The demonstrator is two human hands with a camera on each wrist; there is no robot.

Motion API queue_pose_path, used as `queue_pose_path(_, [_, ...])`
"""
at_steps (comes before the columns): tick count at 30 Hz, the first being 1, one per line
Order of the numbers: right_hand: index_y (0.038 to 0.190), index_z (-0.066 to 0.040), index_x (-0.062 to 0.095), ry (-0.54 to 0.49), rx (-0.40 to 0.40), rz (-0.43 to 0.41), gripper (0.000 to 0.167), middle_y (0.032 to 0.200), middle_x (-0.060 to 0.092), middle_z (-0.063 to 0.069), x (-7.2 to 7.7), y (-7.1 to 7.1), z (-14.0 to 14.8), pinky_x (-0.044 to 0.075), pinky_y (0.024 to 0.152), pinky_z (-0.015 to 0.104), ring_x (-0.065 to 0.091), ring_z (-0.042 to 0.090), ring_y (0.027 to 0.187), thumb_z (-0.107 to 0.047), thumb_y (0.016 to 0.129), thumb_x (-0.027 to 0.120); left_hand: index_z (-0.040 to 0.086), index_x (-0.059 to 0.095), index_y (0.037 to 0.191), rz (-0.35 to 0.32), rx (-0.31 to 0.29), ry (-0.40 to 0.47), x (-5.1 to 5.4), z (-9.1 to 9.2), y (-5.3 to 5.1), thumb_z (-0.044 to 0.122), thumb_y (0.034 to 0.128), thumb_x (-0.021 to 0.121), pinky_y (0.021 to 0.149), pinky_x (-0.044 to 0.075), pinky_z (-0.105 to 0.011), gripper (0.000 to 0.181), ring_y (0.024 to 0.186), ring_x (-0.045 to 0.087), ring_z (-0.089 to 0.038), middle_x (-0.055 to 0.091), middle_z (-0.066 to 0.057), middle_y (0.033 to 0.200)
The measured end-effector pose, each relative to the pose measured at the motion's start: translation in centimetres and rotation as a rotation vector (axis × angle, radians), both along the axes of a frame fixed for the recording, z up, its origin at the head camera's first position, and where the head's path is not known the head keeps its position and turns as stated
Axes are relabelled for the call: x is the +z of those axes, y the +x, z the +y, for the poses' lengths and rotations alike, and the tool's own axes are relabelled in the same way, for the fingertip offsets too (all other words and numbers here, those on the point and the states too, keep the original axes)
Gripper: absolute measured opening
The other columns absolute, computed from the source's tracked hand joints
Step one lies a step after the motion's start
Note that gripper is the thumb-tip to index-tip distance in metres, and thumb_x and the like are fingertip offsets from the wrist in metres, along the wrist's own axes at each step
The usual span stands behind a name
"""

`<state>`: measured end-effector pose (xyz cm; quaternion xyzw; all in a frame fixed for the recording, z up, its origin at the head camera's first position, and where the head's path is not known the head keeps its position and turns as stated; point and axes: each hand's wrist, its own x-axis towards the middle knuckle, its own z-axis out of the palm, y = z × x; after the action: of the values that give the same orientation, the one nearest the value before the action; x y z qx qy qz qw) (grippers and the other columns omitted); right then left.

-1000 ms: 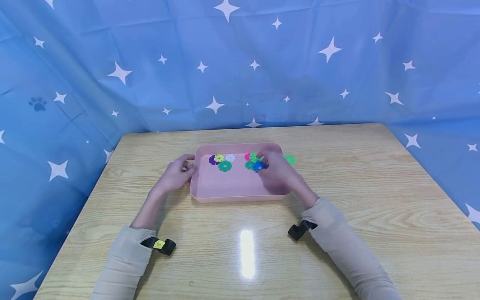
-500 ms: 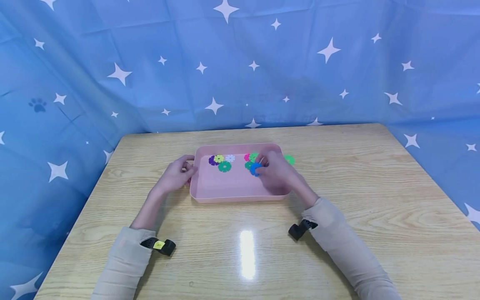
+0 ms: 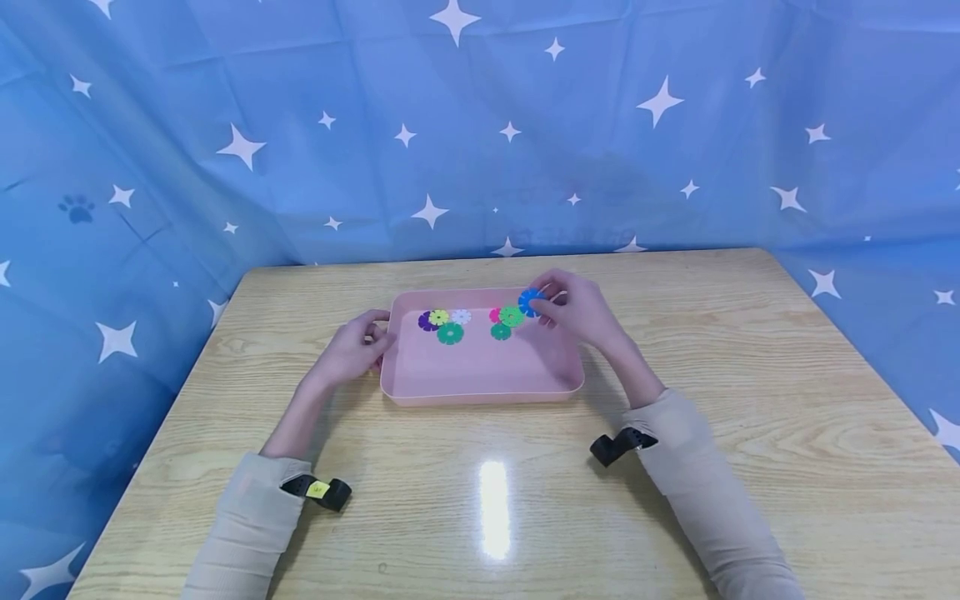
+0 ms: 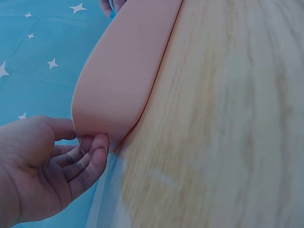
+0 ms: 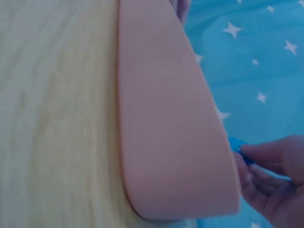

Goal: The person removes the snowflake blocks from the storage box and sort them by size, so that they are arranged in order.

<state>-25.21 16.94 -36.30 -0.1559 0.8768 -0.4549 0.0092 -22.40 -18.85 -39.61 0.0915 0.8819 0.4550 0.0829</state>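
Note:
A shallow pink tray [image 3: 480, 398] lies on the table, with notched flower-shaped plastic discs in it. At its left end my left hand [image 3: 354, 343] grips the rim; the left wrist view shows curled fingers [image 4: 90, 164] against the tray wall. My right hand [image 3: 581, 308] pinches a blue disc [image 3: 531, 302] above the tray's back right corner. Left of that hand lie a light green disc [image 3: 512, 317], a pink disc [image 3: 495, 315] and a darker green disc [image 3: 501, 332]. The right wrist view shows only part of the blue disc [image 5: 240, 148] beyond the tray wall.
Farther left in the tray are a purple disc [image 3: 427, 322], a yellow disc [image 3: 438, 317], a white disc [image 3: 461, 316] and a green disc [image 3: 450, 333]. The wooden table [image 3: 480, 483] surrounds the tray. A blue star-patterned cloth [image 3: 480, 167] hangs behind.
My right hand has lifted the blue disc off the right-hand group and moved back and right with it. A green disc formerly visible right of the tray is now out of sight. My left hand stays put.

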Motion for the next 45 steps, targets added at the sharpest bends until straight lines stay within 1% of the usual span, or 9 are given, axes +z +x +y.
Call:
queue_pose_path(2, [0.121,0.000,0.061,-0.025,-0.017,-0.005,0.024,0.099,0.066,0.019,0.2,-0.1,0.6,0.060,0.072,0.044,0.070,0.041,0.083,-0.009,0.099,0.067,-0.006,0.042,0.147,-0.002,0.002,-0.002,0.0,0.0,0.0,0.010,0.1040,0.055,0.057,0.052,-0.029,0.047,0.067,0.063,-0.022,0.062,-0.018,0.093])
queue_pose_path(6, [0.122,0.000,0.061,-0.043,-0.045,-0.011,0.027,0.101,0.065,0.018,0.6,-0.3,1.6,0.061,0.075,0.042,0.070,0.040,0.086,-0.013,0.100,0.066,-0.006,0.041,0.147,-0.006,0.002,-0.001,-0.1,0.0,0.0,0.011,0.1042,0.055,0.058,0.052,-0.030,0.048,0.068,0.063,-0.022,0.062,-0.017,0.094])
queue_pose_path(10, [0.122,0.000,0.061,-0.027,-0.054,0.012,0.027,0.102,0.064,0.018,0.6,-0.5,2.9,0.060,0.076,0.045,0.071,0.035,0.085,-0.015,0.100,0.065,-0.006,0.040,0.147,-0.010,-0.007,0.002,-0.1,-0.1,0.0,0.011,0.1046,0.054,0.059,0.053,-0.031,0.048,0.067,0.063,-0.020,0.062,-0.017,0.095])
queue_pose_path(15, [0.121,0.001,0.062,0.006,-0.072,0.015,0.027,0.104,0.064,0.018,0.5,-0.5,4.4,0.059,0.077,0.050,0.071,0.036,0.086,-0.016,0.100,0.066,-0.006,0.040,0.148,-0.009,-0.016,0.007,-0.2,-0.1,-0.1,0.012,0.1048,0.055,0.059,0.054,-0.031,0.049,0.067,0.063,-0.019,0.062,-0.017,0.094])
queue_pose_path(22, [0.122,0.005,0.061,0.012,-0.126,0.005,0.029,0.104,0.063,0.020,0.4,-0.8,6.5,0.060,0.076,0.043,0.071,0.032,0.083,-0.012,0.099,0.066,-0.006,0.041,0.147,-0.015,-0.010,0.016,-0.1,0.0,0.0,0.011,0.1047,0.055,0.058,0.053,-0.031,0.048,0.066,0.062,-0.020,0.062,-0.018,0.095])
queue_pose_path(26, [0.122,0.007,0.060,0.056,-0.140,-0.011,0.029,0.103,0.065,0.023,0.1,-1.1,7.7,0.060,0.074,0.042,0.071,0.033,0.082,-0.011,0.099,0.065,-0.005,0.041,0.147,-0.017,-0.010,0.018,-0.1,0.0,0.0,0.011,0.1047,0.054,0.058,0.053,-0.031,0.048,0.066,0.062,-0.020,0.062,-0.019,0.095])
queue_pose_path(31, [0.119,0.008,0.058,0.124,-0.151,-0.070,0.027,0.102,0.067,0.026,-0.5,-1.4,9.0,0.061,0.071,0.039,0.070,0.035,0.081,-0.009,0.099,0.065,-0.005,0.041,0.147,-0.016,-0.007,0.017,-0.1,0.0,0.0,0.011,0.1048,0.054,0.059,0.053,-0.032,0.047,0.066,0.062,-0.020,0.062,-0.018,0.094])
queue_pose_path(38, [0.117,0.009,0.057,0.189,-0.166,-0.186,0.027,0.098,0.067,0.026,-1.5,-1.9,10.3,0.060,0.067,0.033,0.070,0.024,0.073,-0.010,0.099,0.065,-0.006,0.042,0.147,-0.010,-0.008,0.025,-0.2,-0.2,0.0,0.011,0.1048,0.054,0.058,0.053,-0.031,0.047,0.067,0.062,-0.020,0.062,-0.019,0.095])
queue_pose_path(45, [0.116,0.008,0.056,0.223,-0.183,-0.266,0.028,0.096,0.069,0.022,-2.1,-1.9,10.9,0.057,0.066,0.030,0.069,0.019,0.072,-0.012,0.099,0.066,-0.005,0.042,0.146,-0.006,-0.003,0.026,-0.1,-0.1,0.1,0.011,0.1047,0.055,0.059,0.053,-0.032,0.046,0.066,0.062,-0.020,0.061,-0.019,0.094])
